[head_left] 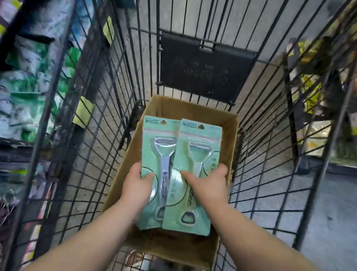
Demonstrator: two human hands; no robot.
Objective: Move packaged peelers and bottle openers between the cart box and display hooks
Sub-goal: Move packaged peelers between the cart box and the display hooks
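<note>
Two flat pale-green carded blister packs, each with a silver metal peeler and bottle opener sealed inside, held side by side over an open brown cardboard box (230, 137) sitting in a black wire shopping cart (100, 108). Left-hand pack (157, 146) pinched near its lower half by the left hand (137, 186), thumb on the front face, fingers hidden behind. Right-hand pack (195, 155) overlapping the first along its inner edge, clasped by the right hand (208, 186), thumb pressed across the clear blister, fingers curled round the right edge. Both packs upright, hang-holes pointing away from the body. Blurred green-packaged goods (23, 86) on shelving to the left, beyond the cart wall.
</note>
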